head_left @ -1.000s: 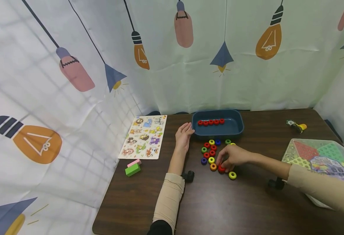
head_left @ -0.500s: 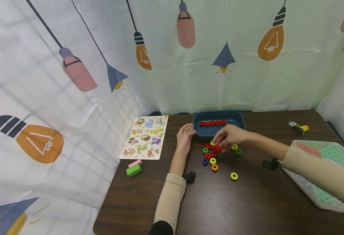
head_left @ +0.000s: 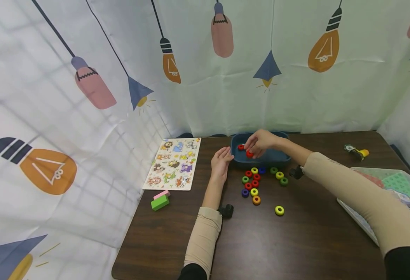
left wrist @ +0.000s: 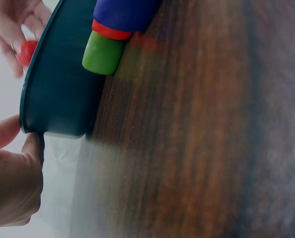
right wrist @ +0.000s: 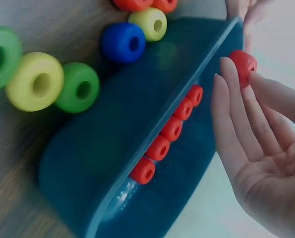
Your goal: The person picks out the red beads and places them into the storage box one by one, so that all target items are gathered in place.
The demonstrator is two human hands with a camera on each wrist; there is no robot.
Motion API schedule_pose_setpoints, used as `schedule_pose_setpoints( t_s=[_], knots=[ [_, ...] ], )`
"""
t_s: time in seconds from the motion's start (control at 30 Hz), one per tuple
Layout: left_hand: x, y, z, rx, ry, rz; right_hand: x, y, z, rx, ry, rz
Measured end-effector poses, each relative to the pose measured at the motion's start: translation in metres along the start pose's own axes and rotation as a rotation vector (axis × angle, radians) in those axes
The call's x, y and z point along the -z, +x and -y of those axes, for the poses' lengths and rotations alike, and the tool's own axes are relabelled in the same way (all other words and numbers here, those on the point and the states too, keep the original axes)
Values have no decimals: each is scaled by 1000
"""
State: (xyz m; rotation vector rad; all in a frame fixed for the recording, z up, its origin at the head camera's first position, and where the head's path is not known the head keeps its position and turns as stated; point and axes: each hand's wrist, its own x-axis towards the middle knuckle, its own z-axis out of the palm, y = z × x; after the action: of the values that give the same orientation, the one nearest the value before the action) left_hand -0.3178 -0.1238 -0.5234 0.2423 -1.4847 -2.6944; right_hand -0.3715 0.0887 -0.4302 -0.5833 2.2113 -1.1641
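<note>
On the dark table [head_left: 295, 241] sits a blue tray [head_left: 274, 157]; a person's left hand [head_left: 220, 162] touches its left end, fingers extended; the right hand [head_left: 260, 142], over the tray, pinches a red bead [right wrist: 243, 68]. Five red beads [right wrist: 171, 129] line up inside; mixed beads [head_left: 255, 183] lie outside.

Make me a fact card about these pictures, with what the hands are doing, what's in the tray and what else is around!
Left hand: touches the end of the blue tray
Right hand: pinches a red bead over the tray
In the tray: five red beads in a row
On the table: red, yellow, green, blue and orange beads
Off by itself: one yellow bead
Left side: animal board, green block, pink block
Right side: box with coloured panels
</note>
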Motion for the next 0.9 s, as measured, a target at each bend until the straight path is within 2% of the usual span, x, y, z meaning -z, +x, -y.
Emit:
schedule_pose_setpoints(
  t_s=[0.3, 0.47, 0.7, 0.8, 0.9],
  knots=[
    [0, 1, 1, 1, -4, 7, -7, 44, -7, -12, -23, -63],
    [-1, 3, 2, -5, -13, -2, -12, 60, -17, -25, -26, -105],
    [0, 4, 1, 6, -14, -21, -19, 60, -24, -22, -54, -111],
    [0, 4, 1, 8, -18, -26, -19, 53, -22, 19, -55, -119],
    [1, 3, -1, 9, -19, -23, -21, 40, -16, 97, -86, -125]
  ],
)
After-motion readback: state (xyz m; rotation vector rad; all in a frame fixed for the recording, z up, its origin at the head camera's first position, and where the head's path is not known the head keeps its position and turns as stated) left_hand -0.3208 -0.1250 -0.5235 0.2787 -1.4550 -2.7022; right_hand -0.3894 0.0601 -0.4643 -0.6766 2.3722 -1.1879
